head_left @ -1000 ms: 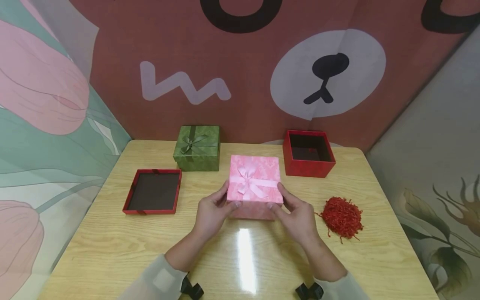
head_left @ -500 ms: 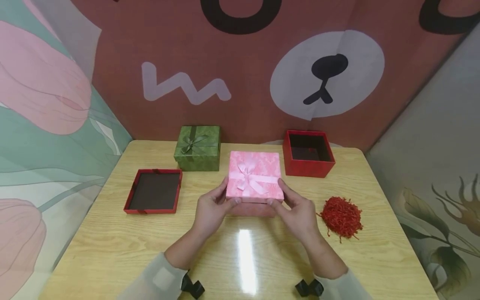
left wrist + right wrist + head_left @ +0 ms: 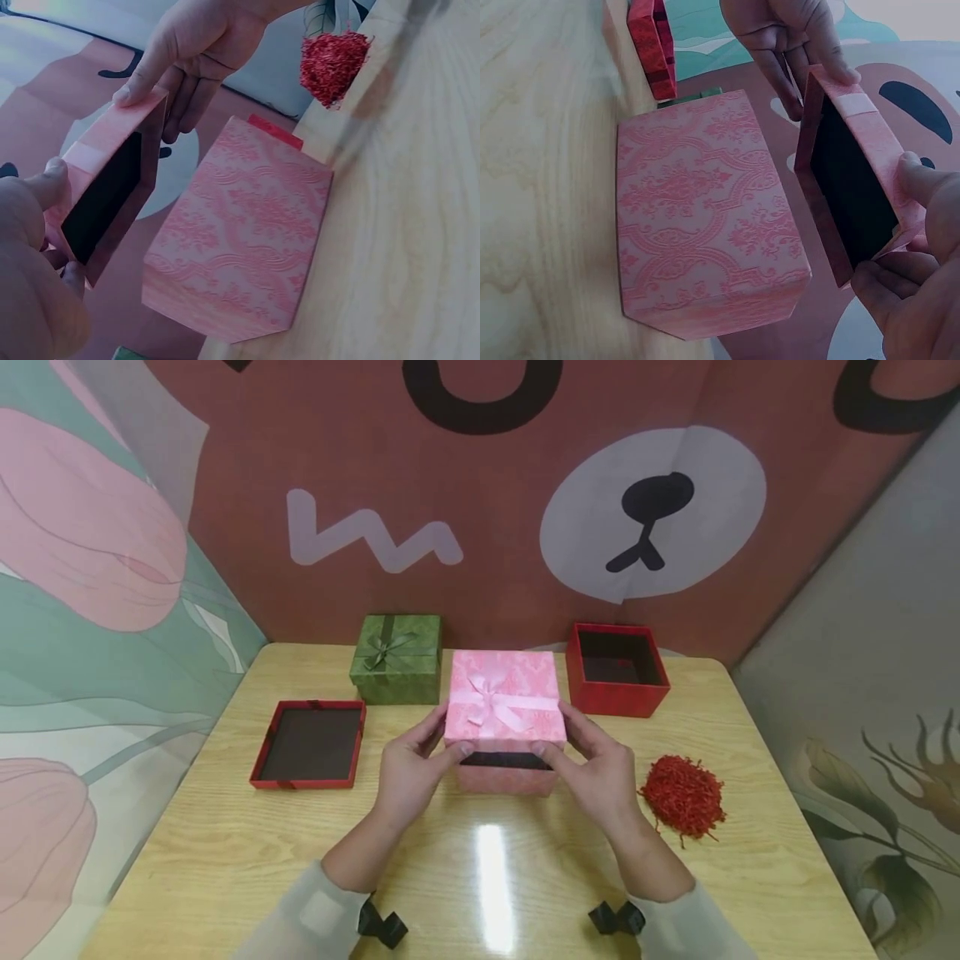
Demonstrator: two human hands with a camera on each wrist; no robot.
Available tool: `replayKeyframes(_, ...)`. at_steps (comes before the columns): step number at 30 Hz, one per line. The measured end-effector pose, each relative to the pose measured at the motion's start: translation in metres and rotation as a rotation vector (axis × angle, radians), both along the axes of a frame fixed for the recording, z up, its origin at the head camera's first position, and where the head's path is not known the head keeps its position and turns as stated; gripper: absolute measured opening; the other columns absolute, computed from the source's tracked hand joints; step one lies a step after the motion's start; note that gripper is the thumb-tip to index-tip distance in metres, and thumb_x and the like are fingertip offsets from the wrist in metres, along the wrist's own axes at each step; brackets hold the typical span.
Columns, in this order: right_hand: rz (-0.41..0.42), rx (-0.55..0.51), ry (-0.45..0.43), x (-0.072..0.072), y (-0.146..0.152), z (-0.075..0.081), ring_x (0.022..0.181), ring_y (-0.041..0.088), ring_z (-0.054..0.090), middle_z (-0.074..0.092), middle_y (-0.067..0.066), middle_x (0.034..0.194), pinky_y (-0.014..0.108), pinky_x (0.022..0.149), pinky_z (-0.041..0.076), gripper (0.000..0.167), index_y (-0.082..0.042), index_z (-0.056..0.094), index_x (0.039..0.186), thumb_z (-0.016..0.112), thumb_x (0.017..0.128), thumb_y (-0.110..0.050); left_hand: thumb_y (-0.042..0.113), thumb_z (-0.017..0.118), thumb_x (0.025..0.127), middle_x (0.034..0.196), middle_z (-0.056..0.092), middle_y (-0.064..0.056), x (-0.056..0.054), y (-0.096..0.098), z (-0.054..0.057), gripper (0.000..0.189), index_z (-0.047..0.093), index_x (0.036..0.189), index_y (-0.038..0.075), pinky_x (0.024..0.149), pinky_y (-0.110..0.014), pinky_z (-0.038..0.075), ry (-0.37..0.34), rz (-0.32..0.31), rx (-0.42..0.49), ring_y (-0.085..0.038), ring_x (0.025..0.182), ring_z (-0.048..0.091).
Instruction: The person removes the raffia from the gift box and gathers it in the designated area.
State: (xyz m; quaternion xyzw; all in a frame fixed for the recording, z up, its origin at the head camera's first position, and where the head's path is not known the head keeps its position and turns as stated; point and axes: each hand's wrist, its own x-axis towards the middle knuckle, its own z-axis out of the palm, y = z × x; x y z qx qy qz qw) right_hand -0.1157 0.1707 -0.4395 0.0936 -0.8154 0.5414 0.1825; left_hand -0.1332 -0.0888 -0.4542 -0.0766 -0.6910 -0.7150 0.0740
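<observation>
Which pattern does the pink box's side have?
The pink box has a floral scroll pattern, seen best in the right wrist view.

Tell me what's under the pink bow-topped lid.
The pink damask-patterned box base, with a gap between them. A dark strip of its interior shows; the lid covers the rest, so any contents cannot be seen.

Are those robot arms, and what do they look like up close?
No, they are a person's. The left hand and right hand are bare, with no gloves in sight. The left sleeve and right sleeve are pale greyish-white. A small, blocky black piece shows at each cuff.
</observation>
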Motion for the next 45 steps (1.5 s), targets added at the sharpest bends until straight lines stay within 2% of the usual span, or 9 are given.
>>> replayKeyframes(4, -0.006, -0.034, 0.0, -0.004, -0.003, 0.004, 0.123, 0.017, 0.066, 0.069, 0.002, 0.135, 0.036, 0.1, 0.055, 0.059, -0.018, 0.066, 0.139, 0.088, 0.085, -0.028, 0.01, 0.089, 0.083, 0.144, 0.062, 0.0, 0.0, -0.003, 0.005, 0.065, 0.064, 0.142, 0.011, 0.1, -0.03, 0.054, 0.027, 0.008, 0.029, -0.016, 0.134, 0.058)
replayKeyframes(12, -0.005, -0.114, 0.08, -0.01, -0.008, 0.011, 0.119, 0.023, 0.069, 0.075, 0.01, 0.122, 0.025, 0.102, 0.053, 0.047, -0.002, 0.066, 0.121, 0.09, 0.081, -0.008, 0.003, 0.087, 0.083, 0.142, 0.064, -0.005, 0.0, -0.007, 0.009, 0.06, 0.066, 0.139, 0.007, 0.1, -0.034, 0.055, 0.092, 0.024, 0.081, -0.022, 0.131, 0.061)
replayKeyframes(20, 0.069, -0.156, 0.157, -0.013, -0.012, 0.017, 0.128, 0.018, 0.063, 0.07, 0.005, 0.133, 0.029, 0.113, 0.046, 0.057, -0.005, 0.067, 0.129, 0.089, 0.077, 0.006, 0.0, 0.084, 0.085, 0.143, 0.061, -0.009, 0.001, -0.013, 0.017, 0.054, 0.062, 0.135, -0.001, 0.104, -0.035, 0.053, 0.125, 0.021, 0.122, -0.027, 0.13, 0.06)
replayKeyframes(24, 0.108, -0.136, 0.196, -0.011, -0.015, 0.026, 0.133, 0.018, 0.06, 0.066, 0.01, 0.139, 0.033, 0.117, 0.043, 0.068, -0.002, 0.065, 0.135, 0.088, 0.073, 0.014, -0.003, 0.086, 0.081, 0.148, 0.056, -0.01, 0.0, -0.018, 0.017, 0.072, 0.056, 0.146, 0.003, 0.113, -0.036, 0.046, 0.192, -0.032, 0.118, -0.027, 0.138, 0.053)
replayKeyframes(28, 0.143, -0.126, 0.242, -0.012, -0.015, 0.027, 0.132, 0.024, 0.06, 0.065, 0.01, 0.141, 0.037, 0.116, 0.044, 0.073, -0.005, 0.066, 0.138, 0.089, 0.071, 0.013, 0.014, 0.091, 0.079, 0.156, 0.045, -0.009, -0.004, -0.022, 0.014, 0.087, 0.048, 0.155, 0.007, 0.123, -0.037, 0.033, 0.285, -0.073, 0.056, -0.027, 0.149, 0.038)
replayKeyframes(32, 0.178, -0.149, 0.279, -0.016, -0.016, 0.022, 0.13, 0.028, 0.062, 0.066, 0.01, 0.14, 0.038, 0.115, 0.045, 0.076, -0.006, 0.066, 0.138, 0.09, 0.069, 0.013, 0.034, 0.09, 0.078, 0.16, 0.034, -0.008, -0.005, -0.026, 0.011, 0.098, 0.04, 0.161, 0.014, 0.127, -0.04, 0.021, 0.299, -0.108, 0.042, -0.026, 0.155, 0.027)
replayKeyframes(36, 0.213, -0.157, 0.287, -0.016, -0.019, 0.023, 0.129, 0.034, 0.062, 0.065, 0.018, 0.138, 0.038, 0.116, 0.044, 0.076, 0.0, 0.064, 0.138, 0.09, 0.068, 0.014, 0.029, 0.09, 0.081, 0.156, 0.029, -0.01, -0.004, -0.029, 0.011, 0.103, 0.03, 0.165, 0.02, 0.129, -0.047, 0.012, 0.322, -0.143, 0.067, -0.029, 0.155, 0.023)
replayKeyframes(40, 0.253, -0.144, 0.293, -0.015, -0.021, 0.022, 0.13, 0.038, 0.06, 0.065, 0.021, 0.138, 0.04, 0.118, 0.042, 0.075, 0.004, 0.062, 0.138, 0.09, 0.069, 0.012, 0.027, 0.089, 0.082, 0.152, 0.028, -0.014, -0.006, -0.033, 0.01, 0.106, 0.024, 0.165, 0.022, 0.128, -0.052, 0.015, 0.379, -0.162, 0.078, -0.036, 0.151, 0.026)
replayKeyframes(45, 0.277, -0.125, 0.267, -0.015, -0.023, 0.023, 0.134, 0.031, 0.059, 0.065, 0.016, 0.14, 0.042, 0.119, 0.04, 0.076, -0.002, 0.061, 0.142, 0.088, 0.072, 0.012, 0.026, 0.089, 0.083, 0.158, 0.028, -0.016, -0.009, -0.04, 0.01, 0.101, 0.029, 0.164, 0.015, 0.124, -0.046, 0.031, 0.405, -0.17, 0.062, -0.038, 0.148, 0.028)
